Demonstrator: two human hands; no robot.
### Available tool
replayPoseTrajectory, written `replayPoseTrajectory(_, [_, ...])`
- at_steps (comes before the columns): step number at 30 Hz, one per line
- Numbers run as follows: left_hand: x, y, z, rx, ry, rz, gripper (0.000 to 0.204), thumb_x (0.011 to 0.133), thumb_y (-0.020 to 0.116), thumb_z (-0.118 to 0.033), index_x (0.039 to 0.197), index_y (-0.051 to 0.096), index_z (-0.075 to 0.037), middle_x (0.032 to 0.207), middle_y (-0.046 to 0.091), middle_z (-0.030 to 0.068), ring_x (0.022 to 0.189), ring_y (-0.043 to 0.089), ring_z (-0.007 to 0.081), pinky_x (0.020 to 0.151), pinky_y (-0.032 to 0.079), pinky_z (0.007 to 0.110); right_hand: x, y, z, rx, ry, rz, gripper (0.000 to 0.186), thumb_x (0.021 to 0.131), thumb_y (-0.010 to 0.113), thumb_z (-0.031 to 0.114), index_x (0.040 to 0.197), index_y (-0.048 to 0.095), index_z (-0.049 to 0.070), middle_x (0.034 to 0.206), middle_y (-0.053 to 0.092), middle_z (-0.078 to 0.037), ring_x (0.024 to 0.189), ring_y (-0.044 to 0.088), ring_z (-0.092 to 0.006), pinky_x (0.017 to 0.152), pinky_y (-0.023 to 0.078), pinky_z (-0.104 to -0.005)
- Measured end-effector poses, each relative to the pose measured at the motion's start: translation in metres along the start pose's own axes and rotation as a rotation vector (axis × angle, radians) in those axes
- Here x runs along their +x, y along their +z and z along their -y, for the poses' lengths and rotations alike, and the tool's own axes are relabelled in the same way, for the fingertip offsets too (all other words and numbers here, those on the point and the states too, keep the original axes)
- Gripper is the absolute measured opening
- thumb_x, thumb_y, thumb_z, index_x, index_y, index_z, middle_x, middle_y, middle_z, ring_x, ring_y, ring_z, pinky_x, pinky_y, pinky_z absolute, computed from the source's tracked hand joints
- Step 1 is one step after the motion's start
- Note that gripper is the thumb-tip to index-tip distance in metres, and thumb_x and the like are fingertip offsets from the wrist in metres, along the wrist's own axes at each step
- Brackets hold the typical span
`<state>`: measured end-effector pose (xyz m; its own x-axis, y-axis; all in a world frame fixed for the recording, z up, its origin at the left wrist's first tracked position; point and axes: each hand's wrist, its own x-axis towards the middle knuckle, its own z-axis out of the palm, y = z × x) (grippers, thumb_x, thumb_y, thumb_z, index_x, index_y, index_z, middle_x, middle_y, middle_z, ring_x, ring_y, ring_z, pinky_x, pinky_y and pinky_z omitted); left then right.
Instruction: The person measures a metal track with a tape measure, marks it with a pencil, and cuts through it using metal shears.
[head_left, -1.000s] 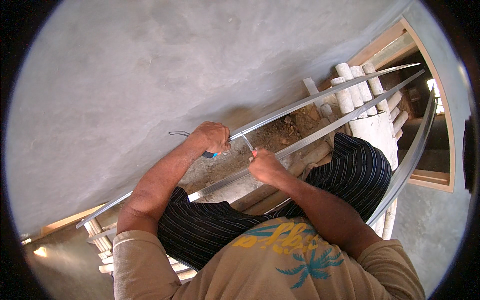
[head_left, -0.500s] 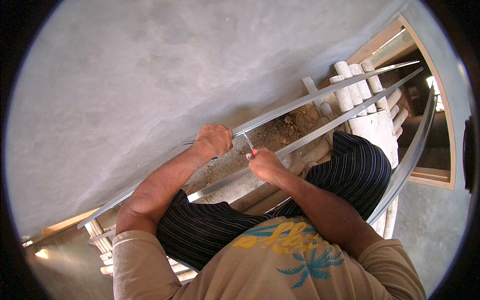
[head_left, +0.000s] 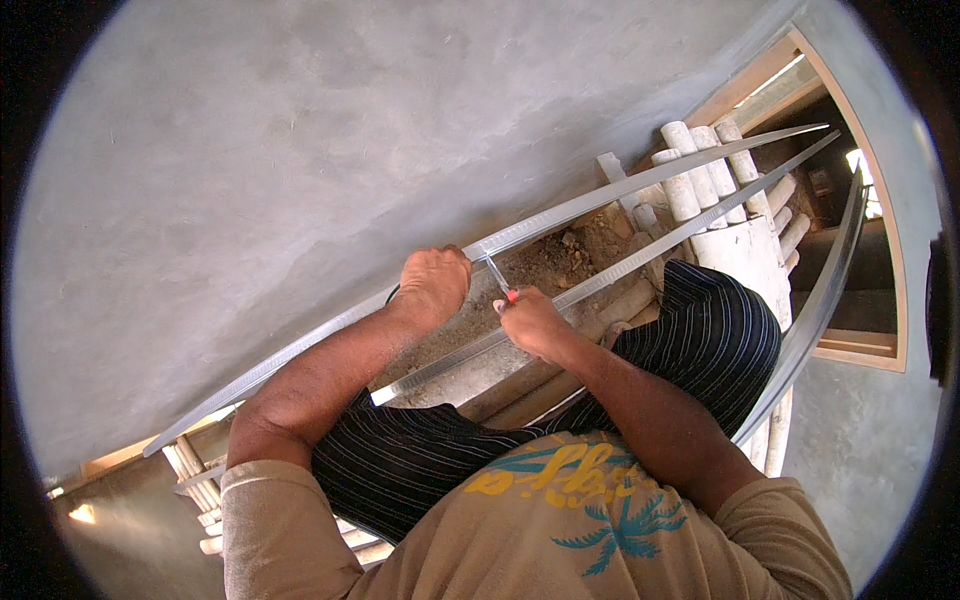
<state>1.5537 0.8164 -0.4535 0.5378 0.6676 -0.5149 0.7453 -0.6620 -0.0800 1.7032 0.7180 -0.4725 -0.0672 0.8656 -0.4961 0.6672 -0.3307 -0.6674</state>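
Grey plastered wall fills most of view. Long metal channel runs diagonally along it w/ a 2nd strip below. Left hand clenched on upper channel; right hand grips small red-handled screwdriver, tip at channel.

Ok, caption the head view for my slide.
Left hand steadies a metal channel; right hand holds a screwdriver against it.

The left hand grips a long metal channel against the grey wall while the right hand holds what looks like a screwdriver.
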Motion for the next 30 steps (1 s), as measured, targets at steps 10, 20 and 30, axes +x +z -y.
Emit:
replayPoseTrajectory(10, [-0.003, -0.001, -0.005, 0.033, -0.006, 0.023, 0.023, 0.088, 0.066, -0.011, 0.109, 0.073, -0.006, 0.118, 0.069, 0.0132, 0.106, 0.072, 0.0258, 0.083, 0.059, 0.035, 0.003, 0.004, -0.013, 0.097, 0.023, -0.041, 0.029, 0.095, 0.053, 0.016, 0.081, 0.067, -0.005, 0.080, 0.066, -0.025, 0.085, 0.062, -0.0480, 0.083, 0.049, -0.0532])
replayPoseTrajectory(20, [0.009, -0.011, 0.025, -0.107, 0.131, 0.066, 0.033, 0.091, 0.058, -0.032, 0.107, 0.073, -0.007, 0.106, 0.074, 0.0153, 0.099, 0.072, 0.0315, 0.090, 0.055, 0.044, 0.001, 0.014, -0.022, 0.045, -0.175, -0.198, 0.028, 0.092, 0.057, 0.016, 0.073, 0.064, -0.004, 0.070, 0.064, -0.021, 0.072, 0.064, -0.0422, 0.068, 0.049, -0.0504])
replayPoseTrajectory(30, [0.024, 0.003, 0.048, -0.388, 0.157, 0.245, 0.039, 0.088, 0.061, -0.042, 0.097, 0.076, -0.007, 0.098, 0.075, 0.0155, 0.094, 0.072, 0.0317, 0.082, 0.055, 0.045, -0.026, -0.022, 0.006, 0.302, 0.128, 0.055, 0.022, 0.092, 0.063, 0.016, 0.105, 0.060, -0.002, 0.083, 0.063, -0.010, 0.077, 0.066, -0.0246, 0.069, 0.051, -0.0409])
